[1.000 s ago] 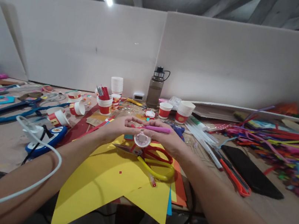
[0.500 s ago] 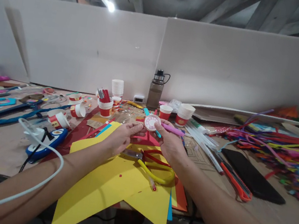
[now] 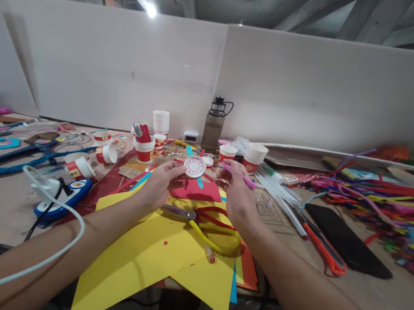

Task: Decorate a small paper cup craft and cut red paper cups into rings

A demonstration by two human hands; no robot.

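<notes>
My left hand [image 3: 161, 182] pinches the edge of a small round disc [image 3: 194, 167] with a pink pattern on its pale face. Blue strips [image 3: 200, 182] stick out above and below the disc. To the right, my right hand [image 3: 239, 188] is closed around a purple pen [image 3: 248, 182], apart from the disc. Below both hands, scissors [image 3: 215, 224] with one red and one yellow handle lie on yellow paper sheets [image 3: 137, 258]. Under the disc is a piece of red paper [image 3: 201, 191].
Paper cups [image 3: 256, 154] and a water bottle [image 3: 213, 127] stand at the back. A blue-and-white power strip [image 3: 67, 201] with a white cable lies left. At right are a black phone [image 3: 347, 241], an orange cutter [image 3: 325, 250] and a pile of coloured strips [image 3: 389, 208].
The hands have separated. My left hand has carried the disc a little left, while my right hand has moved off it with the purple pen. Red paper beneath shows more.
</notes>
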